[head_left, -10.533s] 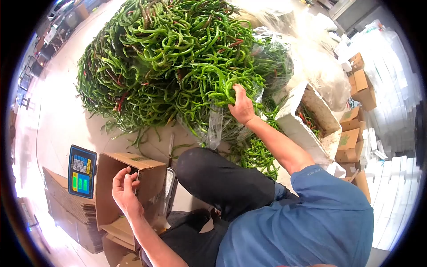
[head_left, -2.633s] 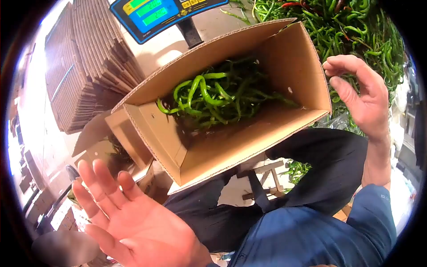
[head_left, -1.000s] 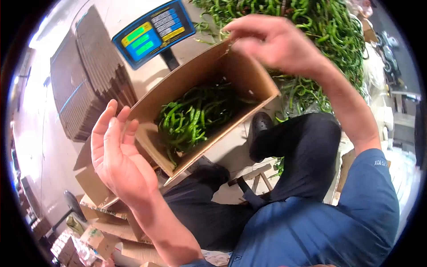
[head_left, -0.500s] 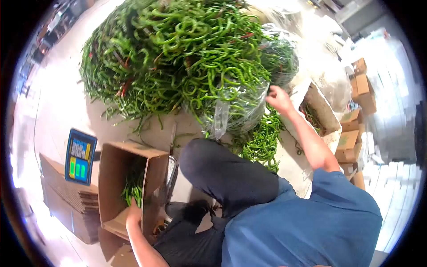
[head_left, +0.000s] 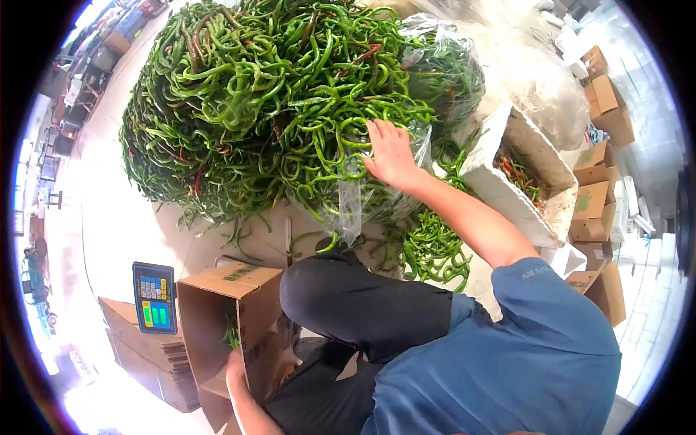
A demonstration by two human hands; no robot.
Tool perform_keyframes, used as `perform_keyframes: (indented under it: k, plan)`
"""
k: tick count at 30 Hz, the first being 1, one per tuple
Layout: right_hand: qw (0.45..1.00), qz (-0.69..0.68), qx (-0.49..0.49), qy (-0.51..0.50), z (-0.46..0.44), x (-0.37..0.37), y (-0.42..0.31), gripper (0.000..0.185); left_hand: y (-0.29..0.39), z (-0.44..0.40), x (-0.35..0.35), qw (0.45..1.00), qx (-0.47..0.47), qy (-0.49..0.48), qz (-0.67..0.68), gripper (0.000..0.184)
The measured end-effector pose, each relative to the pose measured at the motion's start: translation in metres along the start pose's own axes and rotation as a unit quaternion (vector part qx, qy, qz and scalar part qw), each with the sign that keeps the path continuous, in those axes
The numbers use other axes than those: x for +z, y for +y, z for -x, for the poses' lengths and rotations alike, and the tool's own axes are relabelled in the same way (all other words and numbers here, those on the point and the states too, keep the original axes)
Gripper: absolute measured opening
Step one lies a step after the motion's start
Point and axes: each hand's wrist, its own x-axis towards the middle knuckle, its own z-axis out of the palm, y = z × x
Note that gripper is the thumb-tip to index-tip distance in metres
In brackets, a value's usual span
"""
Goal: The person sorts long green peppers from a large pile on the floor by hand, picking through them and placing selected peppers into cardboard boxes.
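Observation:
A big heap of long green chili peppers (head_left: 239, 94), with a few red ones among them, spreads ahead of me. My right hand (head_left: 391, 154) is over the heap's right side, by the clear plastic bag (head_left: 351, 206), fingers stretched and apart with nothing held. A cardboard box (head_left: 250, 279) lies open toward me at my left knee. Inside its opening is my left hand (head_left: 235, 368), close to some green peppers (head_left: 231, 337). The box wall and shadow hide most of its fingers, so I cannot tell whether it grips any.
A scale display (head_left: 154, 297) stands left of the box, above a stack of flattened cartons (head_left: 145, 348). To the right is a white foam box (head_left: 500, 174) with red and green peppers inside. Loose peppers (head_left: 435, 250) lie on the floor near my knee. More cartons (head_left: 609, 109) stand farther right.
My right hand has moved left from the bag's right edge onto the heap, its fingers spreading. My left hand stays at the box. The view has shifted slightly.

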Motion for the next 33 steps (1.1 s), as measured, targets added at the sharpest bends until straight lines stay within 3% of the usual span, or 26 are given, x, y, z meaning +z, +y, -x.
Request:
perform_keyframes:
  k: [2,3,4,5,6,7,8,9,10,12,15,16,17,19,20,22,24,25,27,30,31,33]
  plan:
    - [1.000,0.012,0.017,-0.013,-0.020,0.008,0.000,0.084,-0.009,-0.018,-0.014,0.983,0.097,0.083,-0.136,0.051]
    - [0.999,-0.005,0.030,-0.028,-0.030,0.011,0.005,0.079,0.032,0.020,-0.009,0.974,0.100,0.125,-0.159,0.049]
    - [0.997,-0.022,0.047,-0.049,-0.035,0.014,0.013,0.073,0.022,0.014,-0.018,0.955,0.170,0.170,-0.171,0.047]
    - [0.994,-0.087,0.063,-0.029,-0.040,0.011,0.023,0.065,0.033,0.027,-0.019,0.943,0.202,0.221,-0.144,0.044]
    - [0.986,-0.149,0.081,-0.007,-0.041,0.004,0.032,0.056,0.082,0.070,-0.009,0.961,0.118,0.241,-0.064,0.045]
    - [0.982,-0.166,0.073,0.057,-0.036,-0.005,0.039,0.050,0.055,0.047,-0.026,0.956,0.131,0.260,0.025,0.043]
    - [0.974,-0.181,0.063,0.122,-0.029,-0.013,0.046,0.044,0.041,0.038,-0.035,0.927,0.176,0.332,-0.015,0.040]
    - [0.975,-0.162,0.048,0.145,-0.016,-0.020,0.053,0.038,0.063,0.057,-0.020,0.904,0.219,0.365,0.038,0.038]
    - [0.969,-0.206,0.096,0.094,0.003,-0.030,0.056,0.035,0.097,0.085,0.001,0.875,0.263,0.396,0.095,0.036]
    - [0.945,-0.252,0.206,-0.020,0.050,-0.032,0.066,0.037,0.131,0.115,0.026,0.856,0.283,0.414,0.122,0.033]
    - [0.941,-0.185,0.255,-0.121,0.148,0.024,0.111,0.046,0.163,0.145,0.064,0.848,0.323,0.398,0.133,0.033]
    - [0.910,-0.165,0.320,-0.207,0.180,0.041,0.121,0.052,0.174,0.157,0.079,0.847,0.336,0.389,0.139,0.033]
    - [0.895,-0.133,0.333,-0.266,0.212,0.052,0.124,0.056,0.184,0.167,0.094,0.840,0.361,0.367,0.170,0.032]
    - [0.899,-0.072,0.303,-0.307,0.266,0.066,0.105,0.068,0.203,0.188,0.121,0.841,0.402,0.350,0.096,0.030]
    - [0.889,-0.058,0.297,-0.344,0.274,0.061,0.083,0.084,0.212,0.196,0.135,0.838,0.422,0.341,0.061,0.029]
    - [0.907,-0.008,0.200,-0.370,0.275,0.048,0.038,0.090,0.233,0.207,0.166,0.792,0.501,0.344,-0.057,0.026]
    - [0.936,0.038,0.115,-0.331,0.283,0.072,0.021,0.092,0.242,0.196,0.191,0.742,0.566,0.328,-0.148,0.021]
    - [0.934,0.048,0.121,-0.332,0.285,0.090,0.015,0.093,0.251,0.196,0.202,0.696,0.577,0.365,-0.222,0.016]
    - [0.932,0.081,0.111,-0.336,0.280,0.116,0.010,0.098,0.252,0.194,0.203,0.712,0.570,0.365,-0.188,0.014]
    - [0.901,0.072,0.112,-0.412,0.265,0.133,0.004,0.089,0.247,0.193,0.201,0.721,0.563,0.363,-0.175,0.014]
    - [0.904,0.077,0.136,-0.398,0.265,0.144,0.003,0.099,0.246,0.193,0.200,0.721,0.562,0.362,-0.183,0.014]
    - [0.894,0.034,0.181,-0.408,0.260,0.147,0.003,0.100,0.241,0.193,0.199,0.725,0.552,0.372,-0.176,0.014]
